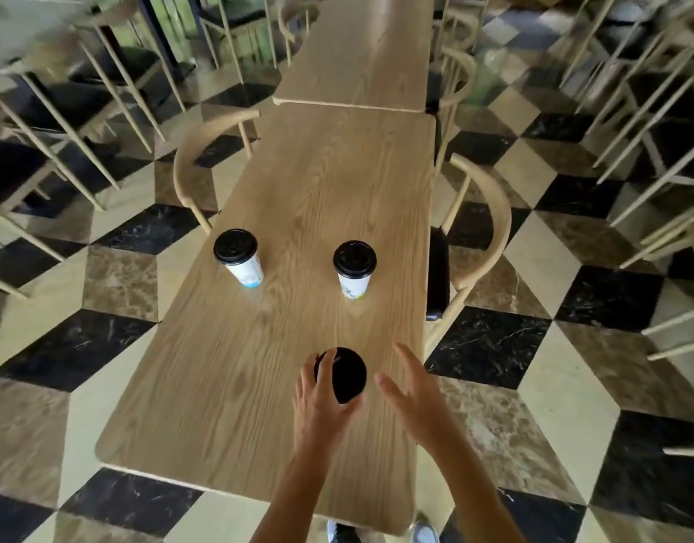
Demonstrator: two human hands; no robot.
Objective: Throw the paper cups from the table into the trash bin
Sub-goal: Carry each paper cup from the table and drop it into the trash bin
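Three white paper cups with black lids are on a long wooden table (220, 386). One cup (239, 258) stands at the left, a second cup (354, 268) at the right. The nearest cup (347, 374) shows only its black lid from above, and my left hand (321, 401) is wrapped around its left side. My right hand (412, 389) hovers just right of that cup with fingers spread, holding nothing. No trash bin is in view.
A curved-back wooden chair (204, 150) stands at the table's left and another (490, 213) at its right. A second table (361, 52) continues beyond. More chairs crowd both sides over a checkered marble floor (533, 386). My shoes (425, 533) show below the table's near edge.
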